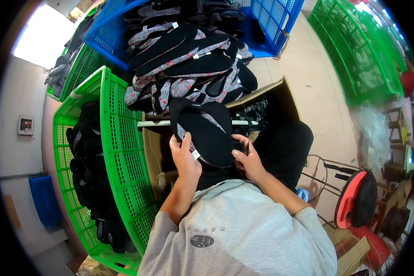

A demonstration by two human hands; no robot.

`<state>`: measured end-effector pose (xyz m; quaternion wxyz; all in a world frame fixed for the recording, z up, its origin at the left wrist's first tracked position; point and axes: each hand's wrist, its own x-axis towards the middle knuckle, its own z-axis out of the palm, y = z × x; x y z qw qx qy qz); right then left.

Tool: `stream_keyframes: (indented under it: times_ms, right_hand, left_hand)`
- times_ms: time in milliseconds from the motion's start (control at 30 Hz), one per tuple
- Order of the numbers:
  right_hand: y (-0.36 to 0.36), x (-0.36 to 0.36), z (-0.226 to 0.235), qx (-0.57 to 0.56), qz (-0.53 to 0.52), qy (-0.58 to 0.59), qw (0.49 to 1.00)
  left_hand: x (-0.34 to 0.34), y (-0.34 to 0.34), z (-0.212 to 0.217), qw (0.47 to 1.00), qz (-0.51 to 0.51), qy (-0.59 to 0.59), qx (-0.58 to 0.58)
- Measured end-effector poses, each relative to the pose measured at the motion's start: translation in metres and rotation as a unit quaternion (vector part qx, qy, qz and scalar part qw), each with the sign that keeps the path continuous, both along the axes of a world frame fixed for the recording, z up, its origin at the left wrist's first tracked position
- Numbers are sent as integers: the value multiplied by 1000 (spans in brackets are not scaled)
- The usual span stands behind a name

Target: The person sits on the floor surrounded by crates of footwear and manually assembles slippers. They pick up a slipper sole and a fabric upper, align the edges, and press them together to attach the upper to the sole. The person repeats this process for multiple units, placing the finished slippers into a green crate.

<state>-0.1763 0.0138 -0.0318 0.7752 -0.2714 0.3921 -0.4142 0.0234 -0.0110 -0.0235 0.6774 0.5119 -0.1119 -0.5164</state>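
Note:
My left hand grips a black slipper with a grey and red floral lining, thumb on top near a small white tag. A second black slipper overlaps it at the upper left; whether my left hand holds this one too is hard to tell. At the right edge of the held slipper is my right hand, its fingers closed around a small dark object whose kind I cannot make out. Just beyond my hands lies a big heap of similar slippers, piled soles and linings together.
A blue crate stands behind the heap. On my left, a green crate holds black slippers. An open cardboard box with dark scraps and a white bar lie before me. Right are another green crate and a red-and-black stool.

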Motion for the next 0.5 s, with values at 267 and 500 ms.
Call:
stream_keyframes:
  times_ms: [267, 500]
  right_hand:
    - [-7, 2, -17, -62, 27, 107, 992]
    - [-21, -3, -46, -267, 33, 317, 909]
  left_hand:
    - [-17, 7, 6, 999, -32, 7, -19]
    - [-22, 6, -5, 998, -8, -51, -46]
